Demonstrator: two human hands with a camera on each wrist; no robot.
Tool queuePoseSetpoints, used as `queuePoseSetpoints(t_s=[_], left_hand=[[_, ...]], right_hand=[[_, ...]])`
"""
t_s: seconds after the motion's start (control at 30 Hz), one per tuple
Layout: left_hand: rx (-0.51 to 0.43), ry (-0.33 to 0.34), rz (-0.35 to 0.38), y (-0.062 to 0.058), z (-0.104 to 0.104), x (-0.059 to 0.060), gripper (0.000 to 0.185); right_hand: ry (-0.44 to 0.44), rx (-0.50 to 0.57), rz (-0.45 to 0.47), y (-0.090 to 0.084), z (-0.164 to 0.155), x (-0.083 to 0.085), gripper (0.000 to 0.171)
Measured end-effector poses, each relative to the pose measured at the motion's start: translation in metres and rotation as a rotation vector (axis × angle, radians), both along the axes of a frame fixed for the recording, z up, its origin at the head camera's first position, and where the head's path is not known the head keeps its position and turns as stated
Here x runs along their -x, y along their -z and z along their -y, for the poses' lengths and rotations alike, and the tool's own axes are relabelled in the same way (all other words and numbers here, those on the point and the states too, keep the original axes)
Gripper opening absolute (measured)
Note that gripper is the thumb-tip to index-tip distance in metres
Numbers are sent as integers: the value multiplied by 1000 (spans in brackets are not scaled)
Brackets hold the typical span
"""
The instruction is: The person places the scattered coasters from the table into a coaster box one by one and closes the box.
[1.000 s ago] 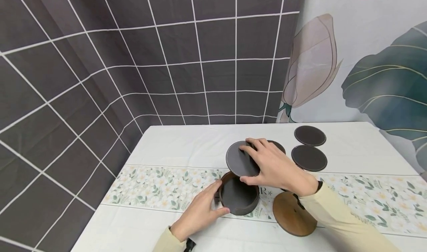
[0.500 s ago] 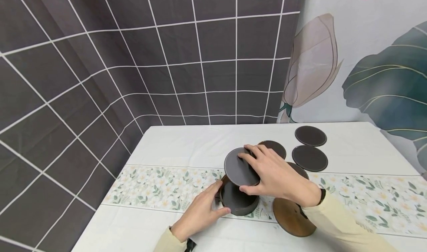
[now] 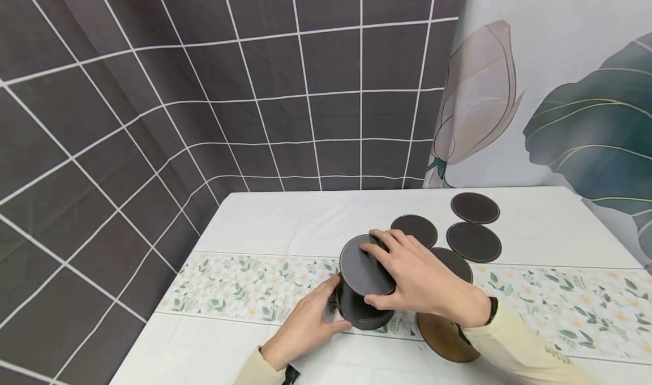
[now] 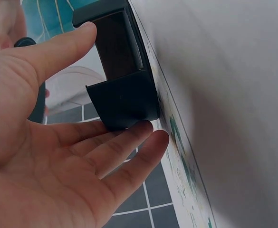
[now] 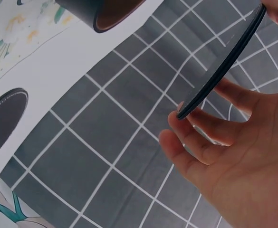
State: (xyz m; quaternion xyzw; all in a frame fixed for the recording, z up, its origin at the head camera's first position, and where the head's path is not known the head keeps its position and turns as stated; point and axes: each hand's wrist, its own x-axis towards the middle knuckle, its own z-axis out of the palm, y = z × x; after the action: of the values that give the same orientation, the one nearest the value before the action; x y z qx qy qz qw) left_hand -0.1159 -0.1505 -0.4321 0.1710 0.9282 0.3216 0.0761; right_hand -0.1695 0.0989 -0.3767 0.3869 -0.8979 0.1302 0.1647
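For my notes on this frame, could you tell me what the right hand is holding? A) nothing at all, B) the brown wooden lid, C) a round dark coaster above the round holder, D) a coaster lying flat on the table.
C: the right hand pinches a round dark coaster just over the open round holder, which the left hand steadies; the brown lid lies on the table.

Matt dark leather coaster (image 3: 365,265) with pale stitching, matt leather holder (image 3: 363,311), smooth wooden lid (image 3: 444,335).
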Motion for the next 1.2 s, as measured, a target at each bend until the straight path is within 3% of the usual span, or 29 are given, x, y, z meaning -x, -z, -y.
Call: queuePoseSetpoints(t_s=[1.2], left_hand=[[16, 5, 19, 1, 1, 1, 92]], right_hand=[[-19, -17, 94, 33, 4, -4, 80]])
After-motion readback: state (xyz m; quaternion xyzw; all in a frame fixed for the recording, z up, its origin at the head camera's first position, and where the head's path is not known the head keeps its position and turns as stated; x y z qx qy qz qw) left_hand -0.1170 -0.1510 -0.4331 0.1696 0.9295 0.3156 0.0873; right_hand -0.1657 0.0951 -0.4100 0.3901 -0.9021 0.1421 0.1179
